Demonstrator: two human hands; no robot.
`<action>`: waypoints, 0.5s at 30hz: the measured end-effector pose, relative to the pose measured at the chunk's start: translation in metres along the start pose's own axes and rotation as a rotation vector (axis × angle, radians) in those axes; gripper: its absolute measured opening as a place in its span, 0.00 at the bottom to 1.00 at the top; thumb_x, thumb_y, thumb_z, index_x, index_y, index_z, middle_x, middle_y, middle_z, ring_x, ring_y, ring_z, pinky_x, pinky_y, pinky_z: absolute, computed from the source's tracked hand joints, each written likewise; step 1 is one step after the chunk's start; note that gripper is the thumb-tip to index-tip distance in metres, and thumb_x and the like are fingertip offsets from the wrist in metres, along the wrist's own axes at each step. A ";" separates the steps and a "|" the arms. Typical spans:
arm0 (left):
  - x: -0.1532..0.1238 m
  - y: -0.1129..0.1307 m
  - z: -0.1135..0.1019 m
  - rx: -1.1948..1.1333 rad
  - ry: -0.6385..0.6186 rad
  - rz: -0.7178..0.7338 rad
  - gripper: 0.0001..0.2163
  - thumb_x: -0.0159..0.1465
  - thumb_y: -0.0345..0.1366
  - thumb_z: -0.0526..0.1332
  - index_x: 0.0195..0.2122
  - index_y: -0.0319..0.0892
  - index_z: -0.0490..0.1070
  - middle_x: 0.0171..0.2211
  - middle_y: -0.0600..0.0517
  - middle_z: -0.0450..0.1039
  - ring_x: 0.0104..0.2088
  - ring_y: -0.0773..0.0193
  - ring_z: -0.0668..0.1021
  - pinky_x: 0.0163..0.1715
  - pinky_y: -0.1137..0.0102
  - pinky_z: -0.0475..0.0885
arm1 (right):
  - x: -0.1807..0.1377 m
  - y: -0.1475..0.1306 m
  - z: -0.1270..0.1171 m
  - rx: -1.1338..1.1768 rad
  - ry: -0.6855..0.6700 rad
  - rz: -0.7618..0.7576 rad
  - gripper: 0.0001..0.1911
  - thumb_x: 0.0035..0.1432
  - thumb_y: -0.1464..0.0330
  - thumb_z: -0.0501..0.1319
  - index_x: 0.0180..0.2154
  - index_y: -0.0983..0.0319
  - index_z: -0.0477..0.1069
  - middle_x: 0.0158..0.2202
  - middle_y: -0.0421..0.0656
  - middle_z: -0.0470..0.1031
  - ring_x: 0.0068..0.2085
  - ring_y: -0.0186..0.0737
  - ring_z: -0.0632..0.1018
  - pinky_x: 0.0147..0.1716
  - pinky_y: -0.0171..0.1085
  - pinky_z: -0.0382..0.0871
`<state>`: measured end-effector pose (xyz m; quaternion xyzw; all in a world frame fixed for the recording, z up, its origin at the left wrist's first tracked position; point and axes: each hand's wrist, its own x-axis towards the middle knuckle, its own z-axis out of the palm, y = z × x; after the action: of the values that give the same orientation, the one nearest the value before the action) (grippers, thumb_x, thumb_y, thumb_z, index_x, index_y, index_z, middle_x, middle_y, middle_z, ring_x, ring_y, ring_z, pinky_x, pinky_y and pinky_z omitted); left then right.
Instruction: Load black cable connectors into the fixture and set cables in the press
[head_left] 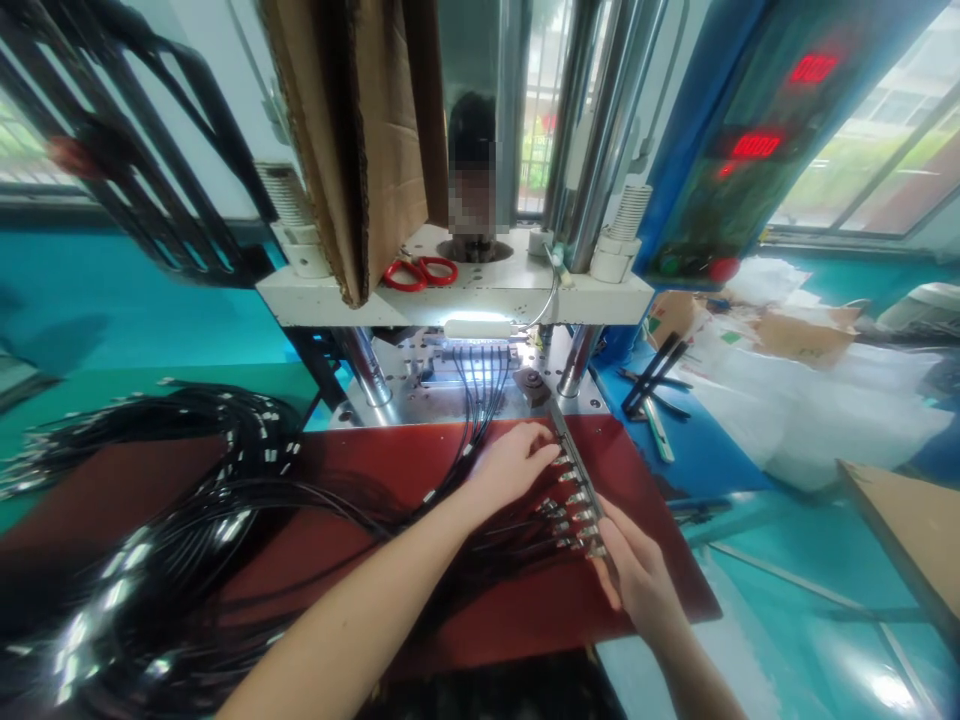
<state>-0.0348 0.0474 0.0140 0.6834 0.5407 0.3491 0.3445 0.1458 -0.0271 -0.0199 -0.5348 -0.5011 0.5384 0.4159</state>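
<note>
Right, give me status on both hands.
Left hand flat on cable ends. Right hand steadying the connector strip. Loose cable bundle piled left, clear of both.

Both hands (517, 465) (637, 570) apparently touch the connector strip (576, 478).

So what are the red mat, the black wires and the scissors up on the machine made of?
The red mat looks like matte rubber or plastic sheet; it barely reflects light. The black wires seem plastic-coated, since they are glossy with bright glints, and the tips by the left hand and right hand look like shiny metal. The scissors show smooth red handles, probably plastic.
</note>
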 end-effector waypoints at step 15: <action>-0.071 -0.012 -0.037 0.806 -0.210 0.234 0.10 0.63 0.36 0.50 0.30 0.39 0.67 0.32 0.50 0.68 0.35 0.61 0.69 0.34 0.68 0.65 | 0.027 -0.022 -0.023 0.016 -0.078 0.076 0.29 0.51 0.54 0.56 0.50 0.66 0.63 0.12 0.31 0.57 0.12 0.25 0.54 0.10 0.26 0.44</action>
<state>-0.0841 -0.0168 0.0158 0.8519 0.5146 0.0755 0.0610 0.1640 0.0049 -0.0010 -0.5289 -0.4919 0.5783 0.3793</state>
